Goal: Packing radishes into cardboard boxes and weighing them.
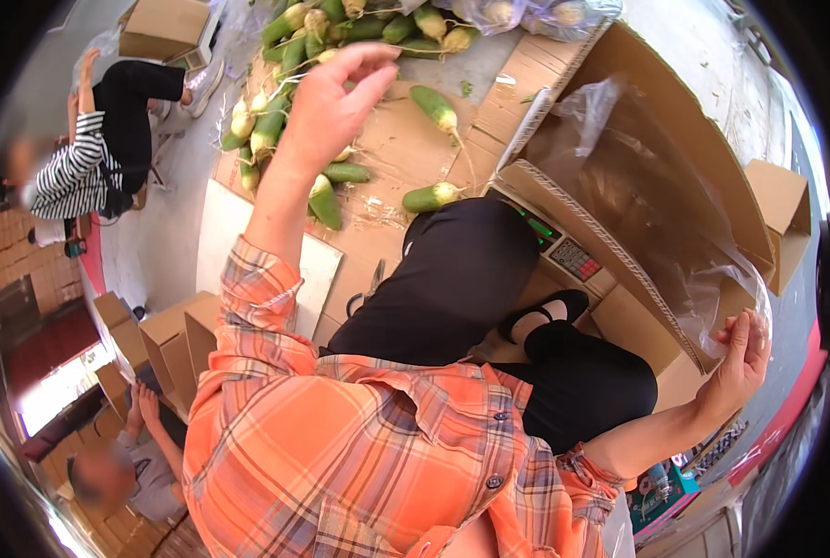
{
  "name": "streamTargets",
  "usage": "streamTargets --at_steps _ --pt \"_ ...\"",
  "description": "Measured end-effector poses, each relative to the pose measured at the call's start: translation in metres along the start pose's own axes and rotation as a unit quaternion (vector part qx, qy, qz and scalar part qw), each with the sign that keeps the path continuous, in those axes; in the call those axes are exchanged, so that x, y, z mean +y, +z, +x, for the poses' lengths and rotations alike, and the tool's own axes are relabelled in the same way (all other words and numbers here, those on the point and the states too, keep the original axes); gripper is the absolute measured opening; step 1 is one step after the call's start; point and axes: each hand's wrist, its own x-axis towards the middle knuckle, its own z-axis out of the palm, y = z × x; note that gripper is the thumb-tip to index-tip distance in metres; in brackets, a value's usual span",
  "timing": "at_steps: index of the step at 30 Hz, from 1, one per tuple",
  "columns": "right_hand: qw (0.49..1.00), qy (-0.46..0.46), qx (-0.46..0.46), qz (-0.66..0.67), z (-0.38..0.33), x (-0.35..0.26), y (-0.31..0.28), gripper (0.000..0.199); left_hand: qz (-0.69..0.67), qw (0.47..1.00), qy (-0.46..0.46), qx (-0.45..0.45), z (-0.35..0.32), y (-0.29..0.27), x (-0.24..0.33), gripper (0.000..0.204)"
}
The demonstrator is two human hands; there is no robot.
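Observation:
My left hand [336, 102] is raised over a pile of green radishes [271, 126], its fingers loosely bent and apart, with nothing seen in it. Beyond its fingertips, single radishes [431, 107] lie on flat cardboard [392, 135], one of them close to my knee. Out to the right, my right hand [742, 349] is closed in a pinch on the edge of a clear plastic bag [657, 205]. That bag lines a large open cardboard box [675, 84] and hangs over its near rim.
Beside my knees, under the box's edge, is a scale [568, 256] with a keypad and green display. More radishes in clear bags [545, 14] lie at the far side. Two other people sit at left near cardboard boxes [169, 344]. A smaller box [777, 219] stands at right.

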Motion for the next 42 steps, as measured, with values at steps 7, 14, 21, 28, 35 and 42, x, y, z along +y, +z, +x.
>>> streamTargets --at_steps 7,14,21,28,35,42 --pt "0.997 0.019 0.014 -0.074 0.005 0.017 -0.002 0.016 0.168 0.967 -0.192 -0.016 -0.141 0.042 -0.221 0.023" --pt "0.996 0.016 0.021 -0.088 -0.001 0.009 0.018 0.015 0.265 0.954 -0.079 -0.114 -0.131 0.141 -0.217 0.049" --pt "0.996 0.059 0.054 -0.040 0.004 0.018 0.011 0.017 0.419 0.884 0.067 -0.196 -0.073 0.211 -0.257 0.043" --pt "0.997 0.058 0.036 -0.037 0.014 0.027 0.008 0.017 0.376 0.916 -0.119 -0.066 -0.047 0.168 -0.262 0.027" --pt "0.996 0.066 0.042 -0.043 0.018 0.026 0.010 0.017 0.378 0.918 -0.115 0.021 -0.046 0.075 -0.283 0.026" --pt "0.995 0.061 0.040 -0.075 0.014 0.023 0.013 0.019 0.599 0.790 -0.127 -0.025 -0.038 -0.010 -0.323 0.018"
